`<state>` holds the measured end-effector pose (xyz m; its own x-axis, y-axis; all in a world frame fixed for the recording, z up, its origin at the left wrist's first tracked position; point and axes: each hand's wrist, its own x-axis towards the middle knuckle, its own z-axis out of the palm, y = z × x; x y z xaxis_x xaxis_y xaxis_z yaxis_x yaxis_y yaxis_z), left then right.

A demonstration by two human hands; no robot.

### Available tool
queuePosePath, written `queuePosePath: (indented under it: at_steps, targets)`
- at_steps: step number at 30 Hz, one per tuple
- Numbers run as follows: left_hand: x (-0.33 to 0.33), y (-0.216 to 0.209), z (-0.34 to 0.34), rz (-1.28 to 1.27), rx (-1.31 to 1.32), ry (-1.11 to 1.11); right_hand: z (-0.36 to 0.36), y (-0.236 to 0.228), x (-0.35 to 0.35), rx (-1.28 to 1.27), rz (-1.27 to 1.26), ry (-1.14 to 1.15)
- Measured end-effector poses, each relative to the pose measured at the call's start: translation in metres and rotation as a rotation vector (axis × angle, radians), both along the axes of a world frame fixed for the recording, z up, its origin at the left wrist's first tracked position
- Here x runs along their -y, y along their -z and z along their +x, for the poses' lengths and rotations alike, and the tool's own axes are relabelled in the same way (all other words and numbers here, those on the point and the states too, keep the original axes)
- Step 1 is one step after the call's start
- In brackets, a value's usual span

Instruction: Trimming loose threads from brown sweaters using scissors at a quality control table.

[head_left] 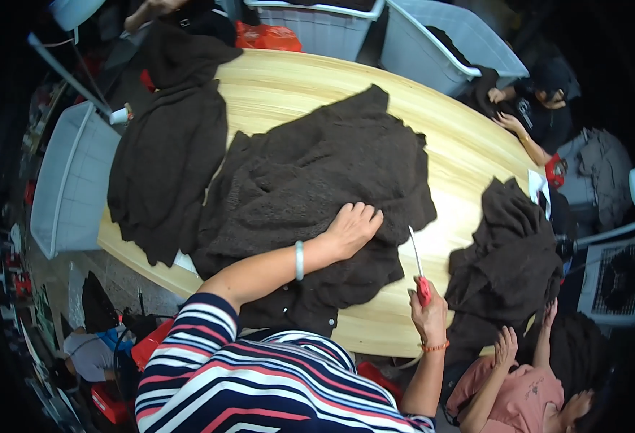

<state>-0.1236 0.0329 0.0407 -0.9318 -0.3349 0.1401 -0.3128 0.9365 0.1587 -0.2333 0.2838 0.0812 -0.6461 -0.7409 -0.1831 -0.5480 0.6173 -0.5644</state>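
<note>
A dark brown knitted garment [317, 159] lies spread and wrinkled on the pale wooden table [274, 83] in front of me. My left hand [355, 229] rests on its near right part, fingers curled into the cloth. To the right of the garment, my right hand [429, 314] grips red-handled scissors [423, 289]. Their slim metal blades look closed and point away from me, over bare wood and apart from the cloth. Two small round buttons or snaps show on the garment's near edge, below my left forearm.
More dark garments lie at the left [169, 159] and right [505, 252] of the table. Grey plastic bins [433, 54] stand behind it, another bin [72, 180] at the left. Co-workers sit at the far right, near right and far left. An orange-red bag [267, 37] is beyond the far edge.
</note>
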Motion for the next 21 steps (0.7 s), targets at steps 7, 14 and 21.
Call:
queuePosePath:
  at_steps: [7,14,21]
  targets:
    - [0.155,-0.061,0.014,0.32,-0.748,-0.532,-0.01,0.008,-0.034,-0.011,-0.021,0.112]
    - [0.116,-0.079,0.04,0.016,-0.628,-0.047,-0.006,-0.005,0.013,-0.038,0.018,0.026]
    - [0.078,-0.035,0.024,0.27,-0.123,0.291,0.012,-0.038,0.049,-0.002,0.038,-0.177]
